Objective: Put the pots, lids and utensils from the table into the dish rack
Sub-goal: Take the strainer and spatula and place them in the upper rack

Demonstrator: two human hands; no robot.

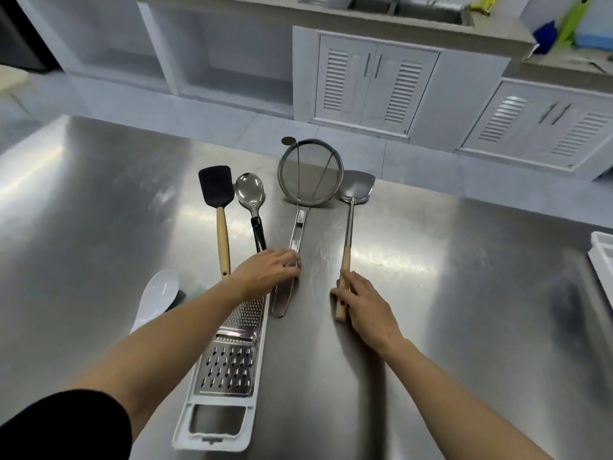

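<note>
Utensils lie in a row on the steel table (99, 200). From the left: a black spatula (217, 197) with a wooden handle, a steel spoon (251, 197) with a black handle, a mesh strainer (310, 172), and a steel turner (353, 190) with a wooden handle. My left hand (265, 270) rests on the strainer's wire handle, fingers laid over it. My right hand (363, 303) curls around the turner's wooden handle near its end. A flat grater (229, 366) in a white frame lies under my left forearm. A white rice spoon (156, 298) sits at the left.
The white corner of a rack or tray (602, 257) shows at the right edge of the table. Beyond the table stand white cabinets (371, 84) and a counter with a sink (408, 9). A small dark thing lies behind the rice spoon.
</note>
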